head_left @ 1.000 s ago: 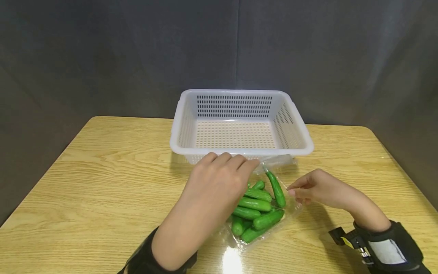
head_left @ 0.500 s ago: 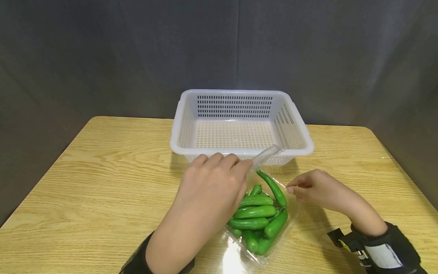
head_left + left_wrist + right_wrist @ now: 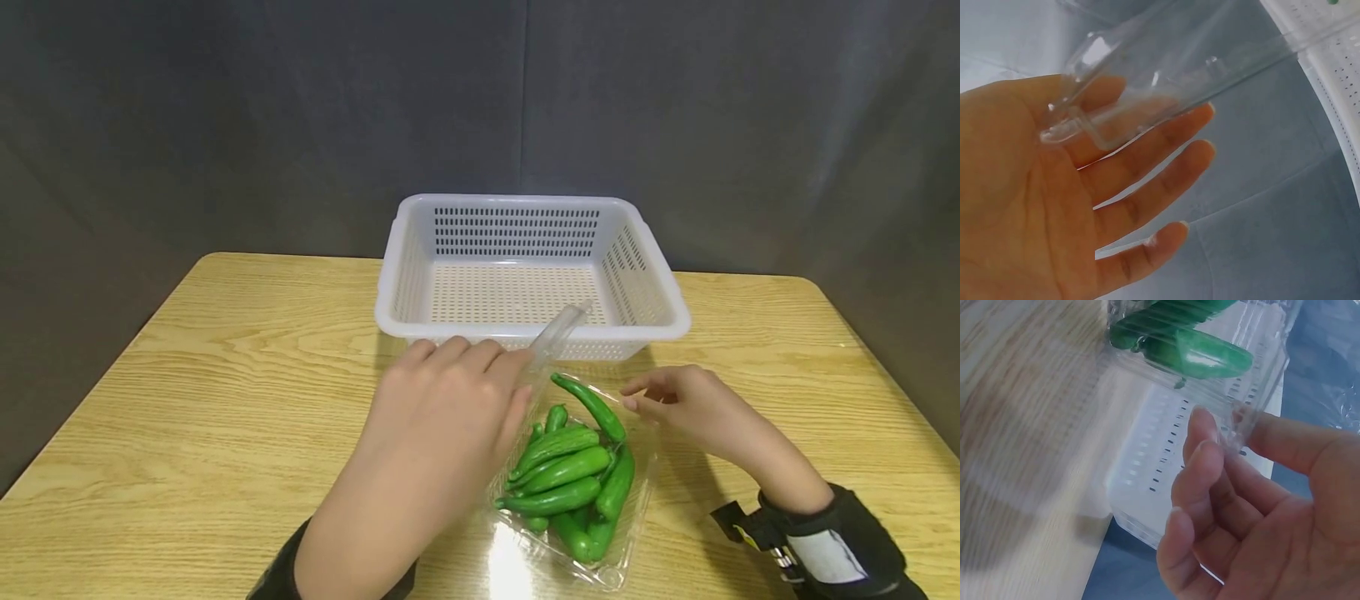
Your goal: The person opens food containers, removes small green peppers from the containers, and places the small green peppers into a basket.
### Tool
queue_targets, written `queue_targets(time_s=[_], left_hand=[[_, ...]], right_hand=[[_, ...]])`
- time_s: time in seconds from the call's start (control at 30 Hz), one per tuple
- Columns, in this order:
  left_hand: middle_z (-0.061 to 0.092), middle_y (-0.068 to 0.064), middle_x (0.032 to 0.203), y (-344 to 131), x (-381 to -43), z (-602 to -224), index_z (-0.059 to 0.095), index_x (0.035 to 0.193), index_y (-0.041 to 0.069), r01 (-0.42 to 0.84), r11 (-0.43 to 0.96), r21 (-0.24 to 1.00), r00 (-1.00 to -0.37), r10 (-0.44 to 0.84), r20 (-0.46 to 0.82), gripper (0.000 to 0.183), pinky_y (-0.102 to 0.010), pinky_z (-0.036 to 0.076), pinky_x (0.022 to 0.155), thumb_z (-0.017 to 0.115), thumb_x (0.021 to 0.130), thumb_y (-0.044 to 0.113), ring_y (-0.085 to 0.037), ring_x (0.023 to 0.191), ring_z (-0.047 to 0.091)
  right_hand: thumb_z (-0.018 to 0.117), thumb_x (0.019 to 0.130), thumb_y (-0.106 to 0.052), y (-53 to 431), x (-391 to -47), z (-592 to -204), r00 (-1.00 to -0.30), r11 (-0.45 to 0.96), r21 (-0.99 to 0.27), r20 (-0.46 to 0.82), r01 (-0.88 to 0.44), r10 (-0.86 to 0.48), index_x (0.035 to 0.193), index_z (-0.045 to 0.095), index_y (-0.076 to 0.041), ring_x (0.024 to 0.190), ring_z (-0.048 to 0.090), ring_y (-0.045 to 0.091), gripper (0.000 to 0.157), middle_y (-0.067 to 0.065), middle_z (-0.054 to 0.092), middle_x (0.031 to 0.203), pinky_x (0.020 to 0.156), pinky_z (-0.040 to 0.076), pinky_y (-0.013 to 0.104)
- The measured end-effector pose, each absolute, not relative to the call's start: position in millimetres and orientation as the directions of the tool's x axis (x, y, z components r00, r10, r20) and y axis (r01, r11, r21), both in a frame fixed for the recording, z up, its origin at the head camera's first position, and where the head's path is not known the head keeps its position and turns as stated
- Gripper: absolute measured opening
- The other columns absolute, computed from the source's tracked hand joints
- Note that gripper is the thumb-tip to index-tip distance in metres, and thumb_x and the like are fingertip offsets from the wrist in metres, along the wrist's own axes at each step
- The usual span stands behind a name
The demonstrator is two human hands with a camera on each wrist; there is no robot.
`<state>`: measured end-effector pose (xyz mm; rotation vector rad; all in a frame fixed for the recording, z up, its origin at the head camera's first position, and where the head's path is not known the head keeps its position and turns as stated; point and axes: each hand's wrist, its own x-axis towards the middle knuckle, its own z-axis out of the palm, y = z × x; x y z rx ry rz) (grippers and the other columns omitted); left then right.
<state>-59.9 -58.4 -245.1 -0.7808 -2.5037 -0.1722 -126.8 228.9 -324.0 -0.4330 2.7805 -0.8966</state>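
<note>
A dark grey fabric backdrop (image 3: 315,125) is hanging behind a light wood-grain bench (image 3: 270,400). On the bench, a white rectangular perforated plastic basket (image 3: 510,292) is sitting toward the back. A clear plastic tray (image 3: 609,575) is lying in front of it, its clear plastic lid (image 3: 557,333) tilting up and overlapping the basket's near rim from the head view. The left hand (image 3: 450,400), grip unclenched, is supporting the lid with straight fingers; the right hand's (image 3: 693,408) grip is pinching a tray corner. Glossy, elongated green vegetables (image 3: 566,469) are lying piled inside the tray.
</note>
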Motion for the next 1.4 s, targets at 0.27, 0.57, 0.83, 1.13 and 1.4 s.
queue_targets(time_s=[0.27, 0.57, 0.83, 1.13, 1.4], left_hand=[[0.072, 0.002, 0.091, -67.0, -58.9, -244.1, 0.074, 0.109, 0.012, 0.542, 0.84, -0.011, -0.731, 0.477, 0.488, 0.026, -0.032, 0.051, 0.065, 0.065, 0.095, 0.031, -0.018, 0.079, 0.067], [0.066, 0.003, 0.075, -73.8, -56.3, -242.2, 0.074, 0.096, 0.011, 0.532, 0.847, 0.003, -0.729, 0.456, 0.511, 0.02, -0.036, 0.052, 0.068, 0.066, 0.094, 0.029, -0.018, 0.07, 0.063], [0.068, 0.008, 0.075, -82.0, -48.1, -237.5, 0.075, 0.086, 0.016, 0.473, 0.879, 0.059, -0.79, 0.393, 0.471, 0.021, -0.033, 0.049, 0.066, 0.066, 0.094, 0.033, -0.018, 0.069, 0.063], [0.059, 0.006, 0.063, -92.2, -42.7, -231.4, 0.067, 0.066, 0.022, 0.368, 0.926, 0.085, -0.874, 0.313, 0.371, 0.025, -0.034, 0.045, 0.061, 0.073, 0.088, 0.033, -0.018, 0.064, 0.057], [0.042, 0.005, 0.052, -101.7, -40.0, -227.0, 0.044, 0.053, 0.022, 0.299, 0.951, 0.084, -0.927, 0.268, 0.262, 0.044, -0.038, 0.042, 0.054, 0.072, 0.087, 0.026, -0.021, 0.054, 0.046]], right_hand=[[0.066, 0.096, -0.02, 234.0, -124.3, -322.3, -0.915, 0.778, -0.574, -0.117, -0.255, -0.385, 0.116, 0.069, 0.001, 0.063, 0.051, 0.012, 0.029, -0.003, 0.061, 0.072, 0.053, 0.044, 0.028], [0.068, 0.092, -0.01, 239.8, -124.0, -320.2, -0.875, 0.725, -0.63, -0.144, -0.279, -0.462, 0.119, 0.065, 0.005, 0.068, 0.06, 0.012, 0.031, -0.002, 0.066, 0.077, 0.058, 0.051, 0.029], [0.064, 0.092, -0.001, 237.2, -125.6, -322.2, -0.878, 0.687, -0.664, -0.097, -0.294, -0.469, 0.118, 0.065, 0.006, 0.07, 0.06, 0.016, 0.027, 0.004, 0.067, 0.086, 0.059, 0.052, 0.029], [0.061, 0.094, 0.001, 233.5, -128.1, -325.7, -0.862, 0.58, -0.781, -0.112, -0.231, -0.494, 0.13, 0.055, 0.011, 0.077, 0.065, 0.019, 0.038, 0.016, 0.064, 0.102, 0.065, 0.056, 0.03], [0.063, 0.092, 0.004, 231.5, -131.6, -330.3, -0.878, 0.549, -0.81, -0.095, -0.205, -0.469, 0.128, 0.054, 0.014, 0.081, 0.067, 0.022, 0.039, 0.016, 0.065, 0.101, 0.067, 0.057, 0.029]])
